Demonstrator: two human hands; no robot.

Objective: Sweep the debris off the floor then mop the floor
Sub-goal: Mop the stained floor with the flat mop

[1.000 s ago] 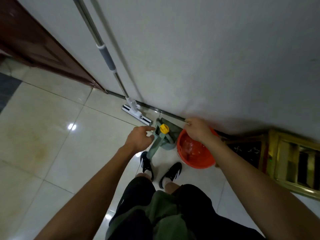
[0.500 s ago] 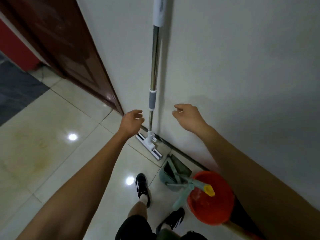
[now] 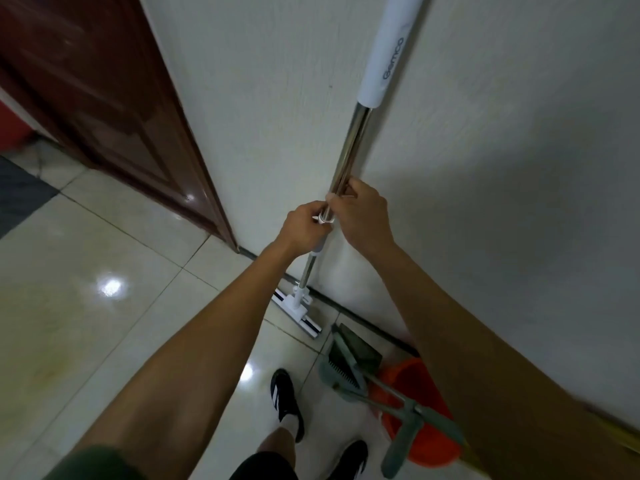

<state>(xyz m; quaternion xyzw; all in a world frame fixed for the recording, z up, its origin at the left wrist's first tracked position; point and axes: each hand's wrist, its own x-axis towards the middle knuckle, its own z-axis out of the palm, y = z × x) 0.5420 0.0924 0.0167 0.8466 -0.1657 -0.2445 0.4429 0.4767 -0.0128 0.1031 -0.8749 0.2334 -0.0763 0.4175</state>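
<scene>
1. A moment before, both hands were up in the air with nothing in them. Now both hands had come together on the mop pole (image 3: 349, 147).
2. Nearest, at 6 o'clock, were two black shoes (image 3: 285, 400) on the shiny tiled floor (image 3: 86, 306).
3. At 5 o'clock stood an orange bucket (image 3: 427, 441). A grey-green dustpan (image 3: 349, 362) with a long handle stood just beside it, and its handle crossed over the bucket's rim.
4. A bit farther, near the middle, the white mop head (image 3: 298, 310) lay flat on the floor, right by the bottom of the wall (image 3: 502, 168).
5. The left hand (image 3: 303, 226) was curled round the pole, just above its grey sleeve.
6. The right hand (image 3: 360, 213) held the pole too, just above the left hand, and the two hands were touching.
7. The pole went up toward 1 o'clock, leaning on the wall, with a white grip (image 3: 389, 53) at its top.
8. Far off at 10 o'clock was a dark brown door (image 3: 104, 98).
</scene>
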